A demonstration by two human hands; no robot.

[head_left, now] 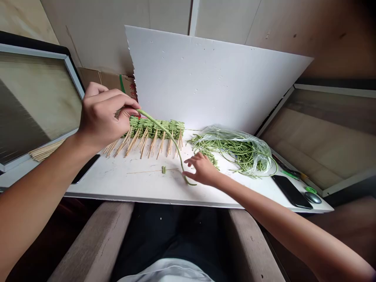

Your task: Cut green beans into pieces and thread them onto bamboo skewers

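My left hand (101,115) is raised above the white table (123,184), its thumb and fingers pinched on one end of a long green bean (167,135). The bean curves down to the right and its lower part meets my right hand (202,168), which rests low on the table with fingers partly spread, touching the bean. A thin wooden skewer (147,171) with a small bean piece (163,169) on it lies on the table in front of my right hand. A row of finished bean skewers (152,135) lies behind.
A clear plastic bag of long green beans (237,150) sits right of my right hand. A white foam board (211,78) leans at the back. A black phone (291,191) lies at the right edge, another dark slab (85,169) at the left, loose skewers (44,150) beyond.
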